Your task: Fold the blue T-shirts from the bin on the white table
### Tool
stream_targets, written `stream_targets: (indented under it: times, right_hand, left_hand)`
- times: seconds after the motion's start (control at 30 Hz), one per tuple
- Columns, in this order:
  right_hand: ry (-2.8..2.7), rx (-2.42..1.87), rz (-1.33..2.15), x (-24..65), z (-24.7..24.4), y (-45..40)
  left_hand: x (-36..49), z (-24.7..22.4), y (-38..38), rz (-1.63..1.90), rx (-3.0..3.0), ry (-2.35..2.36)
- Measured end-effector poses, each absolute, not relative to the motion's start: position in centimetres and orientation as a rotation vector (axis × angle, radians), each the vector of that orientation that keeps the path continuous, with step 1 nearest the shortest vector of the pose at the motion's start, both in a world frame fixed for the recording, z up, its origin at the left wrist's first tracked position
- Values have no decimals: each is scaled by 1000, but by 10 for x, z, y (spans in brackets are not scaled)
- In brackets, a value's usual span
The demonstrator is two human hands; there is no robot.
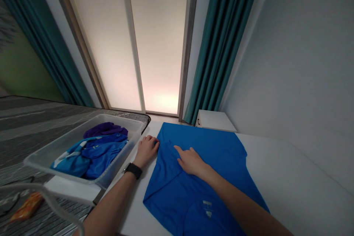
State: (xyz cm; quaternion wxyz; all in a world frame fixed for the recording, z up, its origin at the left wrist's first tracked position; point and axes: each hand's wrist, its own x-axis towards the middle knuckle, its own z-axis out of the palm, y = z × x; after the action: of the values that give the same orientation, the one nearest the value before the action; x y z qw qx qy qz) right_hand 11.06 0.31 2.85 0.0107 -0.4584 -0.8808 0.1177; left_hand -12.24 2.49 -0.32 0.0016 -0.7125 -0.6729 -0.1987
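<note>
A blue shirt [204, 143] lies spread on a white table [276, 162], a diagonal fold near its left side. The left hand [146, 151] rests at its left edge, fingers bent; whether they pinch cloth cannot be told. The right hand [190, 160] lies on top, index finger extended, grasping nothing. The fabric looks light, limp and perhaps slightly slippery, best held by two corners. Left, a clear bin [35, 161] holds crumpled clothes [103, 155].
</note>
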Motion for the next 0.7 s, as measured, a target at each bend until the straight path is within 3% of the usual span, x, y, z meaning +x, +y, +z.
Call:
stream_targets:
  times: [0.27,0.7]
  right_hand:
    - [-2639,-1396,458,125,24,-3]
    - [-2604,-1427,390,129,13,-8]
  left_hand:
    - [-120,-1,-1,-695,-2419,-1791]
    - [-111,-15,-41,-200,-2537,-1792]
